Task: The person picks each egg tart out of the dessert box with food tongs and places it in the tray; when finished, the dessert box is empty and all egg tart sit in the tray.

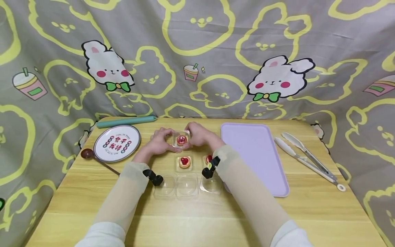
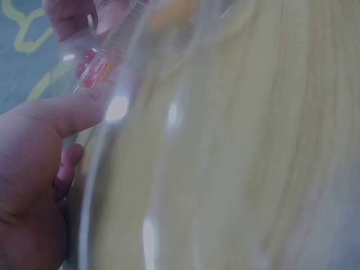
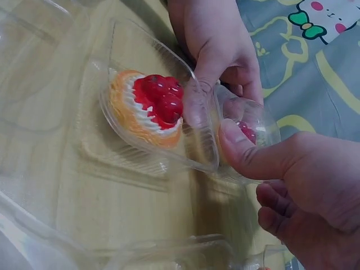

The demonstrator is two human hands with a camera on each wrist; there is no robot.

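Note:
Both hands hold a small clear plastic box with a red-topped tart inside, near the back of the table. My left hand grips its left side, and my right hand grips the right. In the right wrist view, the right thumb presses the box's near edge. Closer to me, a second tart, topped with red fruit on white cream, sits in its own clear box. A third tart is partly hidden by the right wrist camera. Blurred clear plastic covers much of the left wrist view.
Clear plastic pieces lie in a row nearest me. To the left are a round plate, a dark ladle and a teal roll. On the right lie a lilac tray and tongs.

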